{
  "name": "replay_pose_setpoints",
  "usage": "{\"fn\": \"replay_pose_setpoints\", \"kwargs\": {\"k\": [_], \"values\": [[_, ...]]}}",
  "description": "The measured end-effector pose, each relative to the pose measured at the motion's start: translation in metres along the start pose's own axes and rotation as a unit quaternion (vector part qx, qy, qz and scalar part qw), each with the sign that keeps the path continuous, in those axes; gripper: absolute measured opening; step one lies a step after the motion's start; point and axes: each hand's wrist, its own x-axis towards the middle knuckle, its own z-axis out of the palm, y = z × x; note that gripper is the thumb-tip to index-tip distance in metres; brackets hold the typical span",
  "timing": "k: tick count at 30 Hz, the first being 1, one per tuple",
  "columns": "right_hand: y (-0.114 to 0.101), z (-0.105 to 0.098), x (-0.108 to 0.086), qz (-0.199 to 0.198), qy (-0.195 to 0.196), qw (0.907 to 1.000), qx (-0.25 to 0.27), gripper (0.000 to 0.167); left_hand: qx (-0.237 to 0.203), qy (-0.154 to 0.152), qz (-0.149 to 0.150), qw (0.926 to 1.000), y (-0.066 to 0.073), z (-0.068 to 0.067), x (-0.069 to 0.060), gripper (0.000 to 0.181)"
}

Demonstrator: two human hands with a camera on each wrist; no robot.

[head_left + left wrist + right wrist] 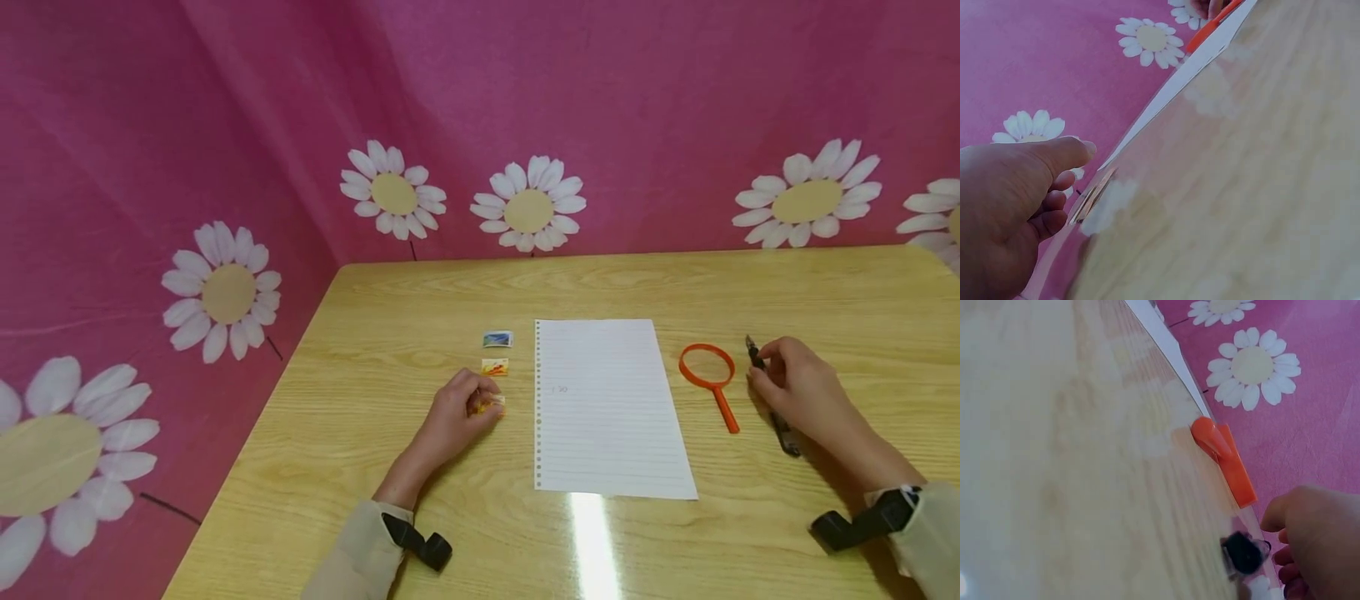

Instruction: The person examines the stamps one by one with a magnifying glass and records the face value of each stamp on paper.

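In the head view, three small stamp-like picture pieces form a column left of the paper: a blue one (498, 339), a yellow-and-red one (495, 367) and a yellowish one (491, 407). My left hand (459, 410) is at the nearest piece, thumb and fingers loosely bent around it and partly hiding it. The left wrist view shows the thumb apart from the fingers, nothing pinched. My right hand (810, 392) rests by a black pen (783, 437), covering its middle. In the right wrist view its fingers are loosely curled beside the pen (1244, 553); no grip shows.
A lined sheet of paper (611, 417) with faint writing lies mid-table. Between it and the right hand is an orange magnifying glass (724, 408). The wooden table (360, 358) meets a pink flowered cloth (637, 83) behind and at left.
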Motion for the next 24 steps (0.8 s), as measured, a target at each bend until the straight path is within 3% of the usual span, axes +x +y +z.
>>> {"fn": "replay_pose_setpoints", "kwargs": {"k": [6, 11, 24], "values": [[0.006, 0.001, 0.005, 0.018, -0.014, 0.9997, 0.006, 0.027, 0.003, -0.036, 0.002, 0.9993, 0.008, 0.004, -0.006, 0.019], [0.01, 0.004, 0.008, 0.011, -0.007, 0.9999, 0.004, 0.028, 0.002, -0.075, 0.013, 0.9971, 0.017, 0.009, -0.011, 0.021], [0.013, 0.007, 0.01, 0.001, 0.006, 1.0, 0.003, 0.028, -0.011, -0.166, 0.055, 0.9846, 0.034, 0.024, -0.019, 0.024]]}}
